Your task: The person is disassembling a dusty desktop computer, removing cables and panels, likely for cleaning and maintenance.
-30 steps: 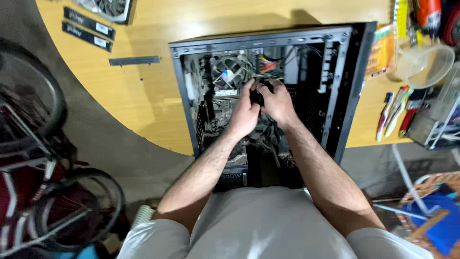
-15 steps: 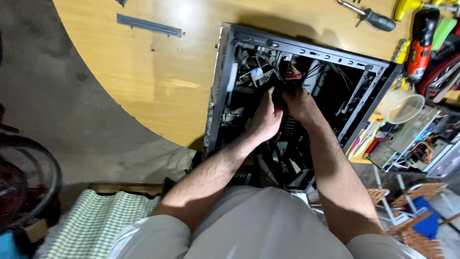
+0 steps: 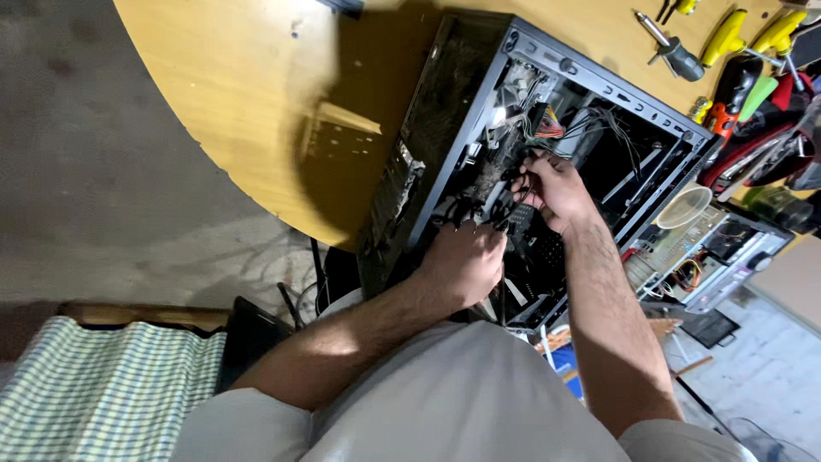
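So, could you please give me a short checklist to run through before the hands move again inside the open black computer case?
1. Open black computer case lies on the round wooden table: ok.
2. Left hand at the case's near edge, among black cables: ok.
3. Right hand inside, fingers at black cables: ok.
4. Which connector the fingers hold: cannot tell.
5. Coloured wire bundle clear of both hands: ok.
6. Yellow-handled screwdrivers lie beyond the case: ok.

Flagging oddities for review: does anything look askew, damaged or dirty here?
The open black metal computer case is coated in grey dust, and it overhangs the round wooden table's edge. Both the left hand and right hand work among tangled cables.
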